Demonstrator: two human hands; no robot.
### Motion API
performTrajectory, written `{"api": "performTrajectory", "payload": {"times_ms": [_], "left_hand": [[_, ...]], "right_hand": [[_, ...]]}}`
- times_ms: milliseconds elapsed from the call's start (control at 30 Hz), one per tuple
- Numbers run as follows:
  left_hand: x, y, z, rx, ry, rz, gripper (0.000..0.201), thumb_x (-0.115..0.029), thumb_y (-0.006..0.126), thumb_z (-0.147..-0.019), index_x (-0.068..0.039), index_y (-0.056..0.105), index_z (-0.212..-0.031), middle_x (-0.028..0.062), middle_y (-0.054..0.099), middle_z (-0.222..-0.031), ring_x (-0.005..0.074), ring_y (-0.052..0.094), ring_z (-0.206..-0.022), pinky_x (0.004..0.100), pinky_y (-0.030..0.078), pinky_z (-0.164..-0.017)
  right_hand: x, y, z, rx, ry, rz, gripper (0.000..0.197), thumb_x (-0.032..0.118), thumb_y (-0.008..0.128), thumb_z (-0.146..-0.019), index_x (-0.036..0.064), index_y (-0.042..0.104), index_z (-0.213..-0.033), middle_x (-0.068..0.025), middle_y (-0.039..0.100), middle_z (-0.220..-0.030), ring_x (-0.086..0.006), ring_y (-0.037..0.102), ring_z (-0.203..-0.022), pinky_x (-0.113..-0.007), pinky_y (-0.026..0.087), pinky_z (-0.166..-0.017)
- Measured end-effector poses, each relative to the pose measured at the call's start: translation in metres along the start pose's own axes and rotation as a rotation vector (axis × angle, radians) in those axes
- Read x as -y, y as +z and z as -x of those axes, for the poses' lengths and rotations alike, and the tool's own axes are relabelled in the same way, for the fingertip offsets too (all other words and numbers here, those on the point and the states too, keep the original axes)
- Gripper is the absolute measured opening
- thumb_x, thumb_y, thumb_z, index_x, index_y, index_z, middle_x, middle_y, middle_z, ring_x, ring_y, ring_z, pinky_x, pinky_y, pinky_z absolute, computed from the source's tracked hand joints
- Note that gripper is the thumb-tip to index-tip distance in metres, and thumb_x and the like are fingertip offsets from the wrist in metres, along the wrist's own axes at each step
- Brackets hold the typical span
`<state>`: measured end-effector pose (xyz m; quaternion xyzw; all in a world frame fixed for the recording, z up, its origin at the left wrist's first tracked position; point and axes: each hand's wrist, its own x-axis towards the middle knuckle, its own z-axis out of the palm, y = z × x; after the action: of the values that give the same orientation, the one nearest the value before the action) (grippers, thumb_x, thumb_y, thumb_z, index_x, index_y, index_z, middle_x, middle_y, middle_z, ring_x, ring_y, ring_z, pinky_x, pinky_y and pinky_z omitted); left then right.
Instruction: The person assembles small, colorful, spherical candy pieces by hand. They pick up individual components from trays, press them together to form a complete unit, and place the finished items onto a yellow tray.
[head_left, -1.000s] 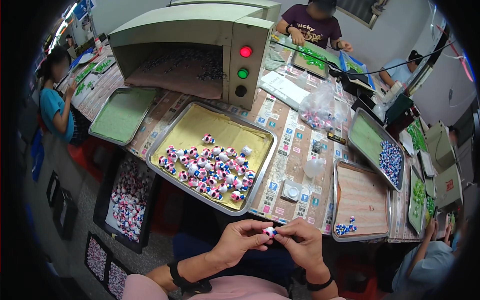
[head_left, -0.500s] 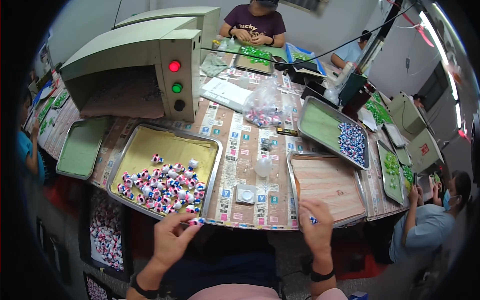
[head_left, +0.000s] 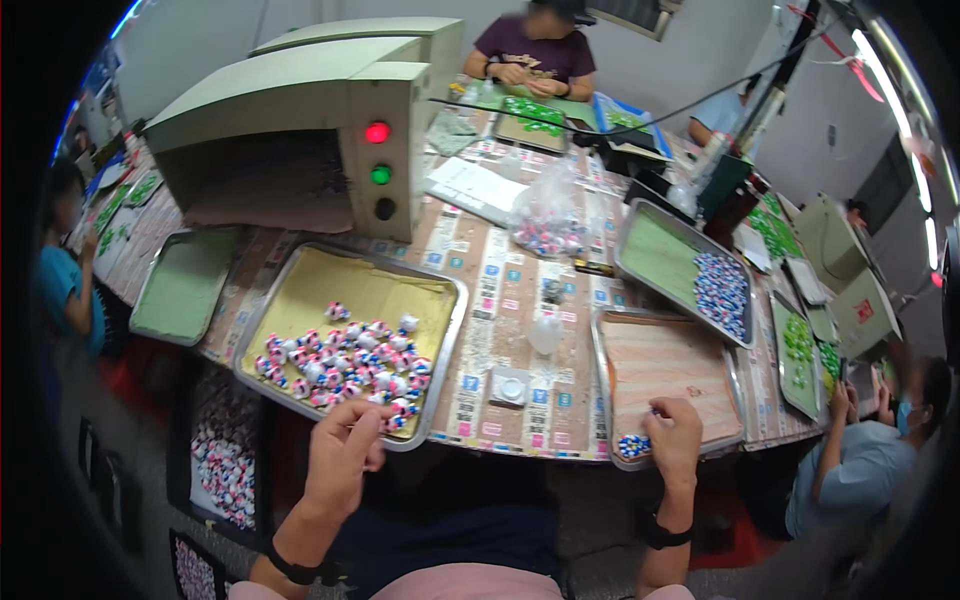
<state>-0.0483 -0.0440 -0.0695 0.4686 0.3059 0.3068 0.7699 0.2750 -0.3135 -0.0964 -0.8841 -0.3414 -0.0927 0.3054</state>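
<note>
At the front edge of a metal tray lined with yellow (head_left: 310,275), my left hand (head_left: 345,455) is closed, its fingertips beside a heap of small white, pink and blue figurines (head_left: 350,365). Whatever it pinches, if anything, is hidden. My right hand (head_left: 677,440) is closed in a pinch over the near left corner of a tray lined with pinkish-orange sheet (head_left: 665,365). Its fingertips are beside a small pile of blue and white pieces (head_left: 632,446); I cannot make out what is between them.
A beige machine (head_left: 385,145) with an open mouth stands behind the yellow-lined tray. A tilted tray (head_left: 650,240) of blue and white pieces overlaps the pink-lined tray. Between the trays are a small white dish (head_left: 510,387) and a bag of figurines (head_left: 548,215). Co-workers (head_left: 540,50) sit around.
The figurine seen in my left hand's fingers no longer shows, and that hand is now at the tray's edge. My right hand has shifted right, uncovering the small blue pile. The whole view has shifted slightly.
</note>
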Motion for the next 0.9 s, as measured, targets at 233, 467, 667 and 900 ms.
{"api": "performTrajectory", "payload": {"times_ms": [233, 467, 667, 900], "left_hand": [[-0.005, 0.014, 0.013, 0.178, -0.426, 0.653, 0.017, -0.004, 0.054, -0.088, -0.003, 0.060, -0.103, 0.0091, 0.061, -0.103, 0.0203, 0.059, -0.098, 0.0410, 0.047, -0.090], [0.009, 0.023, 0.020, 0.274, -0.406, 0.564, 0.021, 0.006, 0.047, -0.091, 0.001, 0.053, -0.110, 0.0144, 0.057, -0.117, 0.0233, 0.057, -0.113, 0.0348, 0.047, -0.101], [0.016, 0.016, 0.026, 0.280, -0.398, 0.490, 0.023, -0.009, 0.049, -0.098, 0.004, 0.055, -0.117, 0.0164, 0.059, -0.118, 0.0256, 0.061, -0.112, 0.0312, 0.054, -0.093], [0.035, 0.004, 0.033, 0.310, -0.444, 0.456, 0.032, -0.019, 0.051, -0.098, 0.004, 0.055, -0.121, 0.0125, 0.059, -0.112, 0.0192, 0.067, -0.091, 0.0298, 0.059, -0.079]], "right_hand": [[0.060, 0.020, 0.011, 0.169, 0.230, -0.753, 0.015, -0.003, 0.064, -0.085, -0.0022, 0.063, -0.099, -0.0016, 0.059, -0.092, -0.0079, 0.058, -0.080, -0.021, 0.048, -0.071], [0.118, 0.035, 0.004, 0.430, 0.355, -1.046, 0.019, -0.005, 0.065, -0.085, -0.0043, 0.064, -0.104, -0.0022, 0.059, -0.098, -0.0075, 0.059, -0.082, -0.020, 0.049, -0.073], [0.119, 0.072, -0.010, 0.315, 0.048, -0.851, 0.018, -0.004, 0.066, -0.084, -0.0019, 0.068, -0.102, -0.0027, 0.062, -0.084, -0.0096, 0.061, -0.079, -0.021, 0.048, -0.069], [0.141, 0.080, -0.020, 0.263, -0.131, -0.489, 0.015, -0.001, 0.069, -0.080, -0.0003, 0.069, -0.095, -0.0081, 0.064, -0.084, -0.0139, 0.061, -0.077, -0.025, 0.049, -0.067]]}}
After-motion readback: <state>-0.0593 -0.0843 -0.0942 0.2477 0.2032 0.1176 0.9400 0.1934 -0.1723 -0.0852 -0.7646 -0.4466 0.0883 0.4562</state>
